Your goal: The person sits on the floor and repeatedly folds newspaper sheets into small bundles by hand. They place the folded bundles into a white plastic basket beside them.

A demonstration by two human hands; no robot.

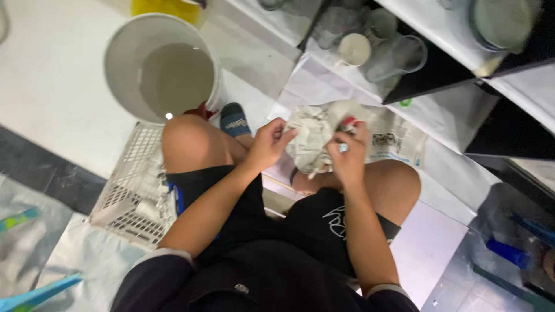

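Both my hands hold a crumpled bundle of newspaper [315, 138] above my knees. My left hand [269, 143] grips its left side with the fingers curled onto the paper. Closed on the bundle's right side is my right hand [348, 156], which wears a ring. Something red shows at the top of the bundle near my right fingers; what is wrapped inside is hidden. I am squatting in black shorts, and a blue slipper [234, 119] shows by my left knee.
A white bucket [124, 52] of cloudy water stands at the upper left. A white plastic basket [136, 185] lies beside my left leg. Newspaper sheets [399, 138] cover the floor ahead. Several clear glass cups [376, 43] sit on a dark shelf at the top right.
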